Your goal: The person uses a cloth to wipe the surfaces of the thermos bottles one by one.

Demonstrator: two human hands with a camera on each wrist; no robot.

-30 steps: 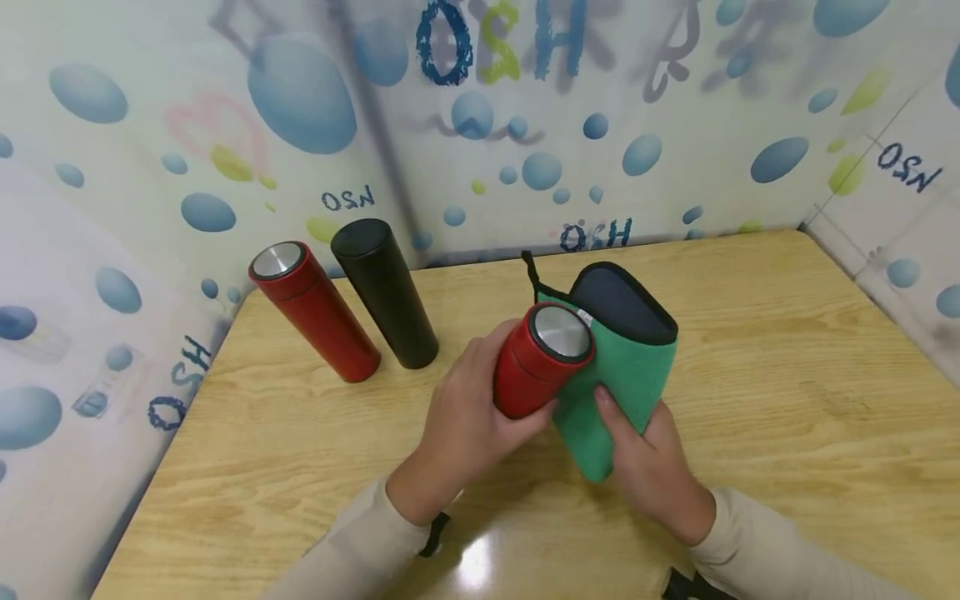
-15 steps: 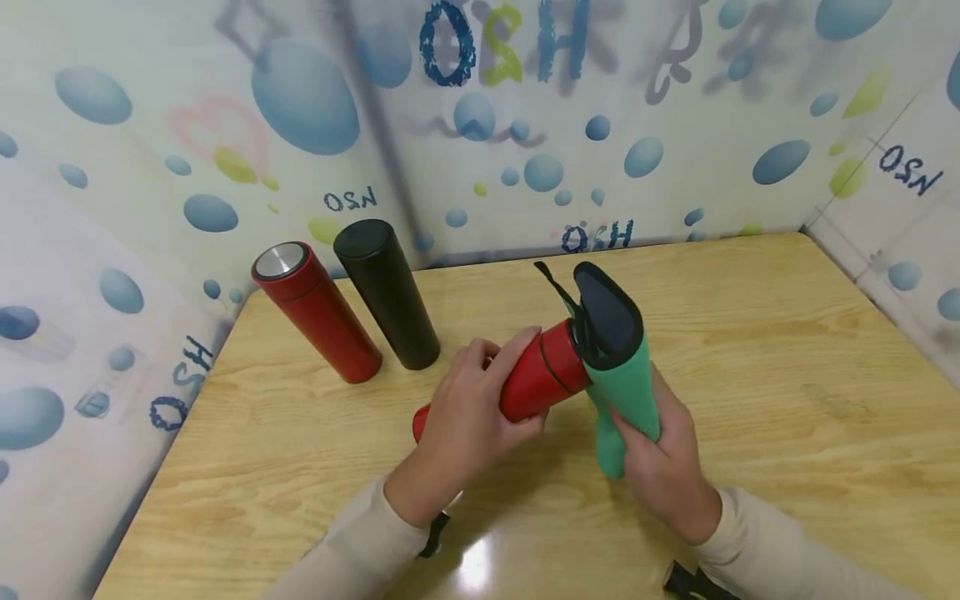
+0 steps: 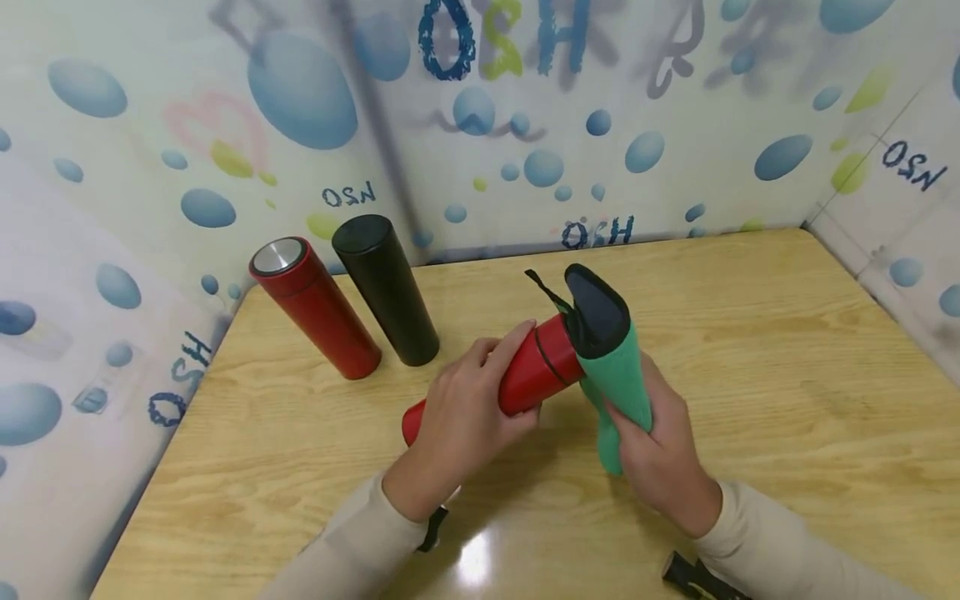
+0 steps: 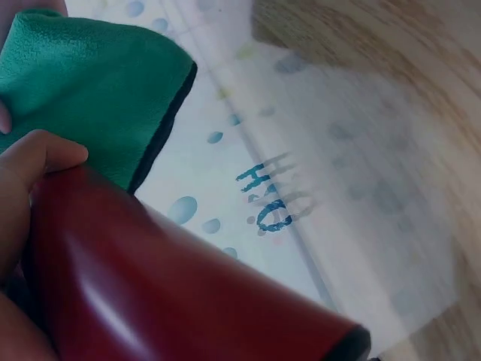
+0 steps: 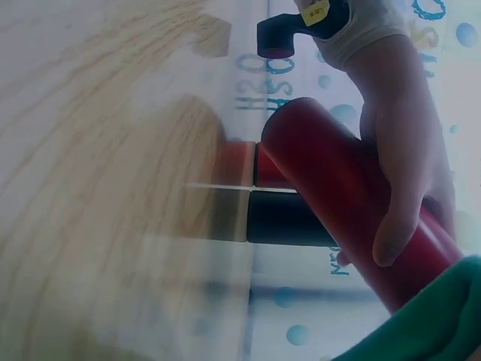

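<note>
My left hand (image 3: 465,412) grips a red thermos bottle (image 3: 546,367) around its body, above the table and tilted, base toward the lower left. The capped end meets the black-edged mouth of a green pouch (image 3: 621,375); how far inside it sits is hidden. A black cord hangs out at that mouth. My right hand (image 3: 663,450) holds the pouch from its right side, thumb in front and fingers behind. In the left wrist view, the pouch (image 4: 94,83) lies just beyond the bottle (image 4: 173,278). The bottle's base (image 5: 301,124) faces the right wrist view.
A second red thermos (image 3: 318,312) with a silver-topped lid stands at the left of the wooden table (image 3: 787,375). Beside it stands a black thermos (image 3: 386,292). A patterned wall (image 3: 525,150) closes off the back.
The left hand has tipped the red bottle from near upright so its cap points right into the pouch's mouth. The right hand has turned the pouch, and lately both have shifted slightly left.
</note>
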